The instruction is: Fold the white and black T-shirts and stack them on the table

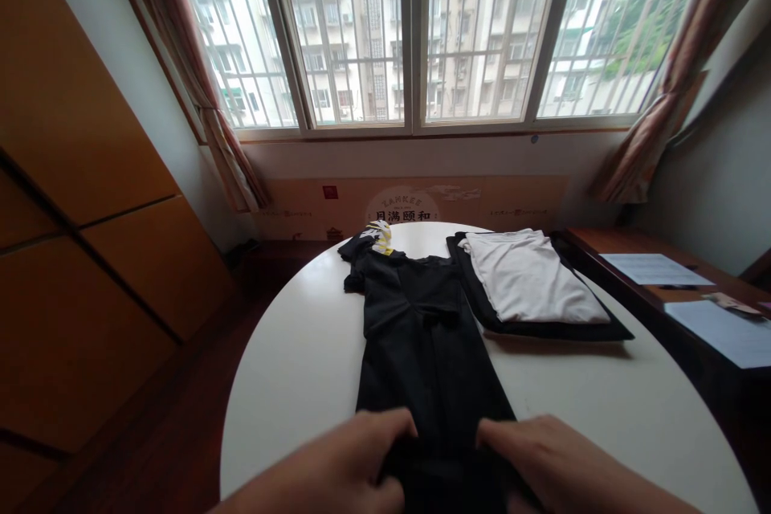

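Black short-sleeved garment [430, 353] lies flat on the round white table [602, 409], its cloth matte; my left hand [319, 470] and right hand [560, 462] grip its near end, bunching it. Folded white fabric [530, 277] on dark cloth [542, 329] sits just beside.

A black short-sleeved garment [425, 337] lies flat and stretched out lengthwise, its near end bunched between the left hand [328, 466] and the right hand [572, 470], which pinch the fabric from either side. Beyond the grip, the cloth runs straight and fairly smooth up to the neckline at the far end, where a short sleeve sits crumpled on the left edge.
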